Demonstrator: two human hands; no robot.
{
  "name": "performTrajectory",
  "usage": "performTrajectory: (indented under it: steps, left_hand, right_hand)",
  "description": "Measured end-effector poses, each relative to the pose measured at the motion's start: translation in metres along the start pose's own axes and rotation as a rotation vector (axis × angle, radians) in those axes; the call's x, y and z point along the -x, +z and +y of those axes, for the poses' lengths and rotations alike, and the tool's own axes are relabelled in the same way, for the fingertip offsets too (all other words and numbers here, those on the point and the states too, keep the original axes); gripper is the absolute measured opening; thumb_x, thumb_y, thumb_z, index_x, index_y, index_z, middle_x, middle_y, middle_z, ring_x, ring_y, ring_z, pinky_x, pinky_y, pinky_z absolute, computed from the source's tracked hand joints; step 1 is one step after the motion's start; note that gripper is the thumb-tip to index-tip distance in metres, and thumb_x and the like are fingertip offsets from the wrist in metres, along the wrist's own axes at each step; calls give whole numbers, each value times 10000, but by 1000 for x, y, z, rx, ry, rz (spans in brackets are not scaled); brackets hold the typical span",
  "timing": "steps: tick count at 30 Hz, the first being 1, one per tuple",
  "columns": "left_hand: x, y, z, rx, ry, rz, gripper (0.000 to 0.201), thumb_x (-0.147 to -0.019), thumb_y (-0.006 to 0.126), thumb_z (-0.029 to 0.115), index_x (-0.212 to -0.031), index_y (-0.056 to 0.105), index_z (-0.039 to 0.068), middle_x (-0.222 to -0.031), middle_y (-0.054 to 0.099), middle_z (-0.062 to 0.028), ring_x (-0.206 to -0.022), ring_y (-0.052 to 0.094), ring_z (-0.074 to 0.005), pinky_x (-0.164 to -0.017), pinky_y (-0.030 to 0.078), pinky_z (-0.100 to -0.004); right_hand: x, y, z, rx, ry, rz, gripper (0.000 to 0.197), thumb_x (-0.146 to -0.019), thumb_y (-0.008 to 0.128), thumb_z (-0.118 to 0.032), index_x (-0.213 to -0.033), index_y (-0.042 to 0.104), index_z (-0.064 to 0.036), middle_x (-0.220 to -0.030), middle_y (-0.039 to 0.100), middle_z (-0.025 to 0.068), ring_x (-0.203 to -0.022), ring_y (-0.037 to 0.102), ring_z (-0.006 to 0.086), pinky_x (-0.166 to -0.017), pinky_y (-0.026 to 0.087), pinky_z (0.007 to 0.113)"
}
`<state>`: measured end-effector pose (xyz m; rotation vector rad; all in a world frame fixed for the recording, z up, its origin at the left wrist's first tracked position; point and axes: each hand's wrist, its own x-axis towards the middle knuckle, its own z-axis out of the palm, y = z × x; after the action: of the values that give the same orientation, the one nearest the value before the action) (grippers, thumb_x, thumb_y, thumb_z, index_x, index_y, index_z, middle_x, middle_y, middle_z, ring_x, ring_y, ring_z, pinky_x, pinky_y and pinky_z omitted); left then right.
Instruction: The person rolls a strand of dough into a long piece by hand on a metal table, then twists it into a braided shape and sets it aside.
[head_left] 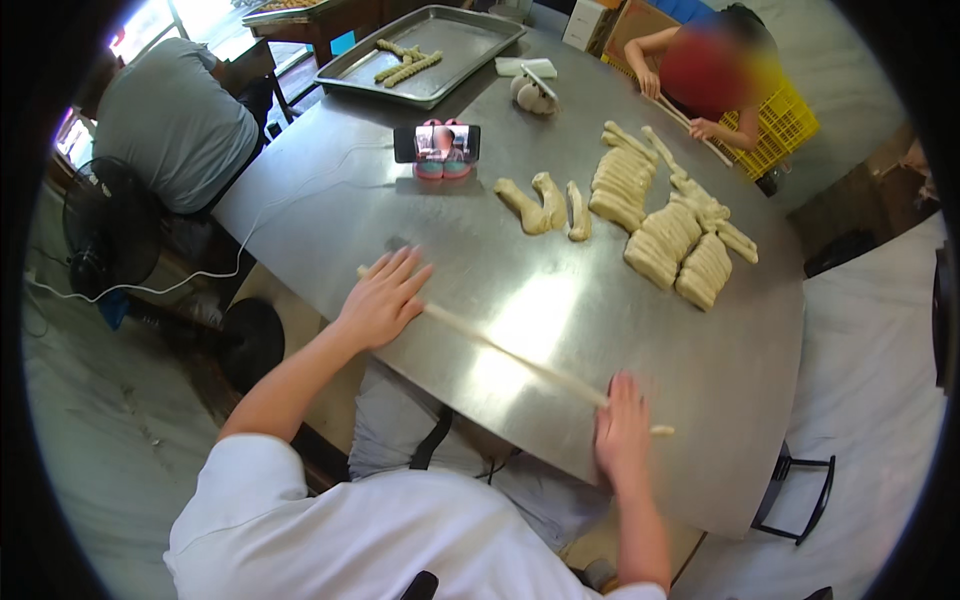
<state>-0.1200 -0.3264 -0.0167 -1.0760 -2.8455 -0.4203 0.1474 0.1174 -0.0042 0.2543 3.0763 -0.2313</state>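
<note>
A long thin dough rope point(515, 355) lies slantwise along the near edge of the steel table. My left hand point(385, 298) rests flat over its left part, fingers stretched out, and a short tip of dough shows beyond. Over the right part lies my right hand point(624, 432), also flat, with the dough's end sticking out past it; its fingertips are slightly blurred. Farther off to the right, several dough strips point(664, 240) sit side by side in piles. A few looser dough pieces point(535, 205) lie left of them.
A metal tray point(425, 92) with twisted dough stands at the far left. In front of it is a phone point(437, 145) on a pink stand, with a white cable. Across the table a person point(705, 80) handles another dough strip beside a yellow crate point(785, 125).
</note>
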Motion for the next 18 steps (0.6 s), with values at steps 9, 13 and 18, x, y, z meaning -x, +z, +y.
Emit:
performTrajectory:
  steps: [9,13,18]
  left_hand:
    - [-9,-21,-53,-31,45,-62,711,-1091,564,492,-1638,486,45,-1750,361,-267,-1643,301,-443,-1334,242,-578]
    - [4,-31,-34,-257,-218,-50,730,-1089,576,479,-1637,470,9,-1751,370,-251,-1647,303,-420,-1338,256,-538]
    - [-24,-13,-82,-48,24,-32,757,-1082,589,486,-1663,440,24,-1743,359,-286,-1645,296,-442,-1344,243,-548]
  right_hand:
    - [39,-14,66,-11,194,9,636,-1130,430,-314,-1698,387,-30,-1775,357,197,-1661,278,399,-1362,182,555]
    - [63,-15,90,41,230,-36,636,-1131,441,-294,-1703,372,-24,-1773,359,207,-1662,279,395,-1355,191,573]
    - [28,-1,134,24,280,101,646,-1146,393,-327,-1714,348,-23,-1789,329,203,-1672,266,389,-1354,189,582]
